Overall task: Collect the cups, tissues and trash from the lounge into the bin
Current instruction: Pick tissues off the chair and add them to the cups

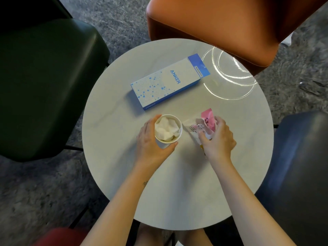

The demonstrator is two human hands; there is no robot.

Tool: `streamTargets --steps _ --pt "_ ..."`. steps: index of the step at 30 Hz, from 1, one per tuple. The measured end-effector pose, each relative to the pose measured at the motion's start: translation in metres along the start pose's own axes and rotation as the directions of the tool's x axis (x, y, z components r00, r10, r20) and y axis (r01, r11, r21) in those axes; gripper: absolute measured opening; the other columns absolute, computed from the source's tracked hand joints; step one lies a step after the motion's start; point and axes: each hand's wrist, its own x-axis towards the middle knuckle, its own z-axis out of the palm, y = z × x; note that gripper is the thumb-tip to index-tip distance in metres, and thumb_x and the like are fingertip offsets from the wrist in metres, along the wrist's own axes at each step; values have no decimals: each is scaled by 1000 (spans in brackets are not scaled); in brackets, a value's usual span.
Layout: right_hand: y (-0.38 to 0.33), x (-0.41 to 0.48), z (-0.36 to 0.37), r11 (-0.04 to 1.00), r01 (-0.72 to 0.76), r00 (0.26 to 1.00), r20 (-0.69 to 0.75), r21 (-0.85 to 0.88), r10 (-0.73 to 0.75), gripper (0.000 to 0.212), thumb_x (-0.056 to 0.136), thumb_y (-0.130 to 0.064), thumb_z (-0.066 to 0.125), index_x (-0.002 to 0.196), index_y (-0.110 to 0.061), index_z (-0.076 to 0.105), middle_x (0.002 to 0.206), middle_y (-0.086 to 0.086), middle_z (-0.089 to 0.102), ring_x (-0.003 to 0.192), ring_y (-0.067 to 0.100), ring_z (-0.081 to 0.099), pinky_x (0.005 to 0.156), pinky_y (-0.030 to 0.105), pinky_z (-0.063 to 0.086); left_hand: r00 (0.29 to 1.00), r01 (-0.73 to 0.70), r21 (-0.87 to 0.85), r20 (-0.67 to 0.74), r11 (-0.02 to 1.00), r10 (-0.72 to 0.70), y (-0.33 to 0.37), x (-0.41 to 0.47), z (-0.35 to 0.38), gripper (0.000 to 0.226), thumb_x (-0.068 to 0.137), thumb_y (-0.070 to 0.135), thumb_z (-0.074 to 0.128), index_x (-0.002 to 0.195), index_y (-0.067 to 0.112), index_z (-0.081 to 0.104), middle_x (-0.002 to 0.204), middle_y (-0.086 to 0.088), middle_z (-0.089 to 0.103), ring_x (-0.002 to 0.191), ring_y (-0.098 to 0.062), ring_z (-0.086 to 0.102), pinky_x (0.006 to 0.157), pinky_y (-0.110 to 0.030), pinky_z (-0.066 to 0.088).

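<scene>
Left hand (pixel 152 139) grips the tissue-stuffed cup (pixel 167 130) mid-worktop (pixel 177 192); right hand (pixel 217 137) pinches the pink wrapper (pixel 206 119) just beside it.

The round pale table top (pixel 177 183) is smooth and faintly glossy; the mottled grey carpet (pixel 44 189) looks rough and matt. The white paper cup (pixel 163 144) is matt, the crumpled white tissue (pixel 166 129) inside it soft, the blue-and-white cardboard box (pixel 168 82) satiny, the pink plastic wrapper (pixel 207 119) shiny and crinkled.
</scene>
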Motion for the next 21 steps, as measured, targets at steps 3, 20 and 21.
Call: streamTargets --steps 3,20,21 --pt "13 5 9 991 -39 998 37 -132 44 70 77 -32 71 134 -16 35 133 7 47 121 31 41 95 41 27 1000 2 -16 -5 1000 -2 -2 0 2 80 63 20 83 131 25 42 121 16 45 118 -9 45 104 -35 36" --pt "-15 12 -5 955 174 983 9 242 -181 28 73 -22 75 86 -14 51 89 5 51 74 18 48 63 23 31 1000 0 -12 11 1000 1 3 -10 -17 70 58 22 85 104 49 38 105 33 42 100 6 37 84 -8 29" --pt "-26 11 -9 927 177 980 27 330 -196 27 74 -21 75 87 -15 52 88 4 54 75 16 51 63 23 35 999 -16 -15 35 1000 17 6 -12 -23 71 59 21 85 103 50 39 106 33 42 101 7 37 85 -5 29"
